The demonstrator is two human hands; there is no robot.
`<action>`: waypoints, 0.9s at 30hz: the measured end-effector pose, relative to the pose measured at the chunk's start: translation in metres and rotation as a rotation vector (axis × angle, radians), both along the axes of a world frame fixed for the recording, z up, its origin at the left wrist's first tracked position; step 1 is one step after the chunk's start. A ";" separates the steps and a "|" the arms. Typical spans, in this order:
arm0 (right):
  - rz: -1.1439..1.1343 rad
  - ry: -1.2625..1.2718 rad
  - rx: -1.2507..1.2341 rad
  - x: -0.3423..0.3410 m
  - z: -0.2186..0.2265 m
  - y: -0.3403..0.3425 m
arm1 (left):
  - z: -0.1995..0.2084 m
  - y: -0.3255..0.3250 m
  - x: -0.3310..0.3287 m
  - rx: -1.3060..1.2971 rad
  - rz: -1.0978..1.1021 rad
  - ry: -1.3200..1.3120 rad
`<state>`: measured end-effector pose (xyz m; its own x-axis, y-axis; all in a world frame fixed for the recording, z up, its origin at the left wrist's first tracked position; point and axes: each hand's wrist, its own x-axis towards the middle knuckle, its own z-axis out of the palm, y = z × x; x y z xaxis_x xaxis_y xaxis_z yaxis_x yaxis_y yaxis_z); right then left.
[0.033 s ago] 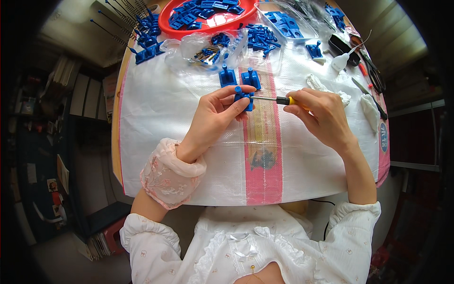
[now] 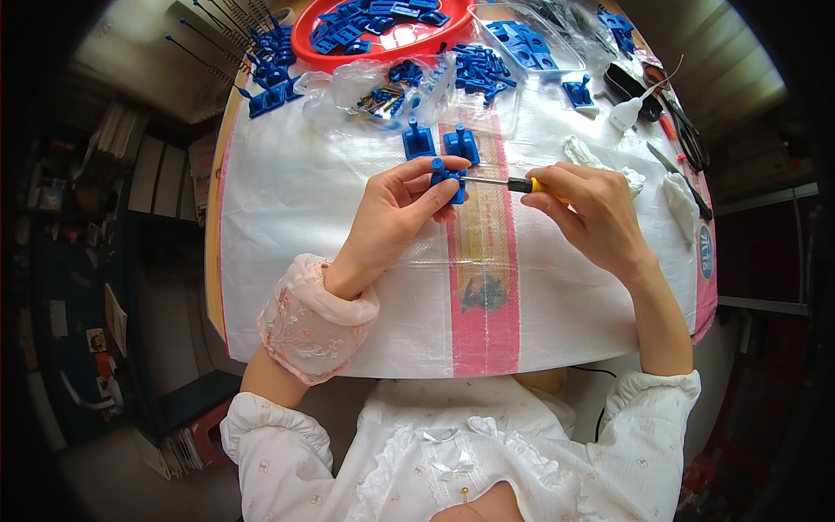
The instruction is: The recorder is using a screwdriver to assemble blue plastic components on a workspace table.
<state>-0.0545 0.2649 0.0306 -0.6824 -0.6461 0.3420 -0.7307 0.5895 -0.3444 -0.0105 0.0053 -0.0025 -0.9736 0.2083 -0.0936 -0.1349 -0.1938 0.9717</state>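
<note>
My left hand (image 2: 397, 202) pinches a small blue plastic part (image 2: 449, 184) with a round-topped post between thumb and fingers. My right hand (image 2: 584, 202) grips the yellow and black handle of a screwdriver (image 2: 518, 184). The screwdriver's metal shaft points left, and its tip meets the right side of the blue part; the exact contact point is too small to make out. Just beyond my left fingers, two similar blue assemblies (image 2: 418, 141) stand upright on the white woven sheet (image 2: 383, 304).
At the back are a red basin (image 2: 304, 54) of blue parts, a plastic bag with brass-coloured pieces (image 2: 381, 103), loose blue pieces (image 2: 478, 71) and a clear tray (image 2: 570, 68). Blue pieces with springs (image 2: 271, 97) stand back left. A white squeeze bottle (image 2: 624, 115), scissors (image 2: 685, 139) and a knife (image 2: 703, 205) lie right.
</note>
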 end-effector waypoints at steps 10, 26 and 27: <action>0.006 0.024 -0.026 0.001 0.000 -0.002 | 0.001 0.002 0.001 0.000 0.023 -0.008; -0.021 -0.009 -0.027 0.003 0.001 -0.003 | -0.001 -0.001 0.000 -0.008 -0.008 -0.002; -0.021 -0.004 -0.035 0.003 0.000 -0.003 | -0.001 -0.001 0.000 -0.009 -0.014 -0.002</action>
